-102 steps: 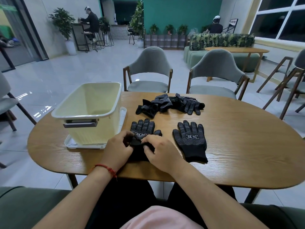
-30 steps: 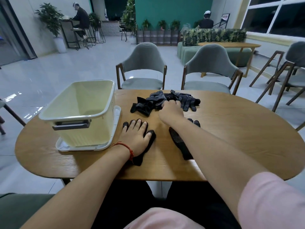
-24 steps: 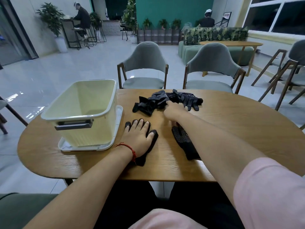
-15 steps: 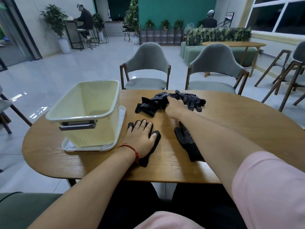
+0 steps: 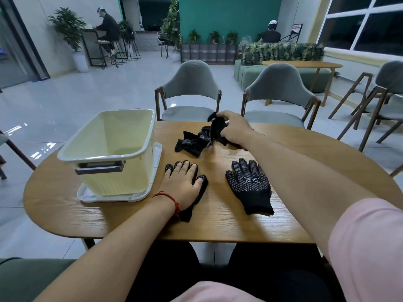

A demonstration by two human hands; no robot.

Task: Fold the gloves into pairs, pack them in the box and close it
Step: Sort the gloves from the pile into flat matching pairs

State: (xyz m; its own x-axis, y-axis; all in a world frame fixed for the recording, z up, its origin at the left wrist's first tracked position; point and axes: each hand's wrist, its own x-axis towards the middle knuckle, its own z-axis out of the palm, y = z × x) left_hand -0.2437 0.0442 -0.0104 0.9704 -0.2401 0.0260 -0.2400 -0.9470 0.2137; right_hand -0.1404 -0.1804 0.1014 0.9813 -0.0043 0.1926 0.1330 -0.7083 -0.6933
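Pinching a glove (image 5: 216, 125) off the pile (image 5: 193, 143) below, my right fingers (image 5: 225, 116) may drag tangled others; left fingers (image 5: 177, 169) lie flat.

The left hand (image 5: 182, 182) covers most of one glove (image 5: 187, 214); at twelve o'clock the right hand (image 5: 234, 127) hides part of the glove pile (image 5: 194, 143).

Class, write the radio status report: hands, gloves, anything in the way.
Left hand flat on a black dotted knit glove. Right hand gripping a crumpled glove off the black pile. Cream plastic box open; nothing blocking it.
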